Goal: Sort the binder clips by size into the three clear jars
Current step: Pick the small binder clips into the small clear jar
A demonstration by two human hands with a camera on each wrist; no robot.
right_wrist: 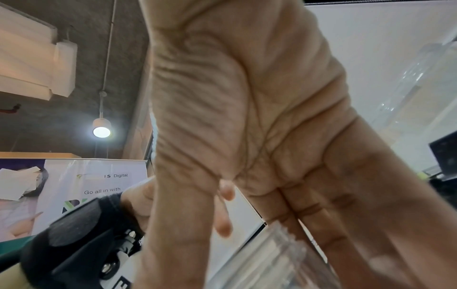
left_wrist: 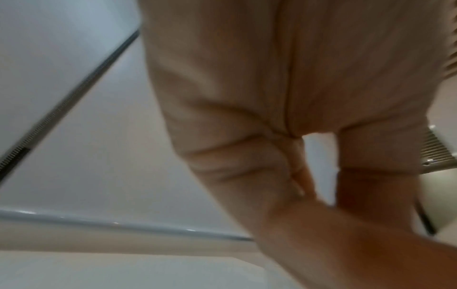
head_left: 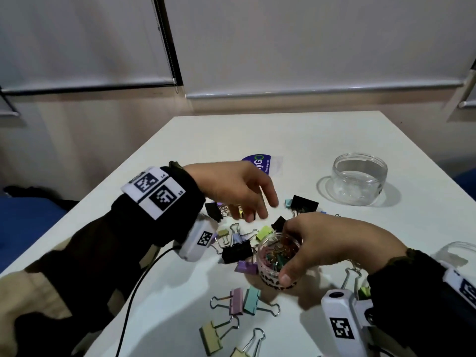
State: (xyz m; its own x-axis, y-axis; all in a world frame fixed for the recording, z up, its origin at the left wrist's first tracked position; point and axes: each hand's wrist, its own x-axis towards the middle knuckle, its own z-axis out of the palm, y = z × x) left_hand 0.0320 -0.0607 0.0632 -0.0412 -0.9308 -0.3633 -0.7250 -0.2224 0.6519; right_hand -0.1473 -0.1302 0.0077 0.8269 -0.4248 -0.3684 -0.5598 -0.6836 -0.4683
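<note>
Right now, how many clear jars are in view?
3: an empty jar far right, one with small clips held by the right hand, one at the right edge, partly cut off.

A white rectangular table (head_left: 334,130) carries a purple-and-white printed plastic packet (head_left: 268,163). Behind it hang pale roller blinds (head_left: 309,42). A lit round ceiling lamp (right_wrist: 101,128) glows overhead.

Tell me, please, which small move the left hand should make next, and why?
Probably lower the left hand and pinch one small clip from the pile: its fingers hang open above it, while the right hand grips the small jar, already part filled.
</note>
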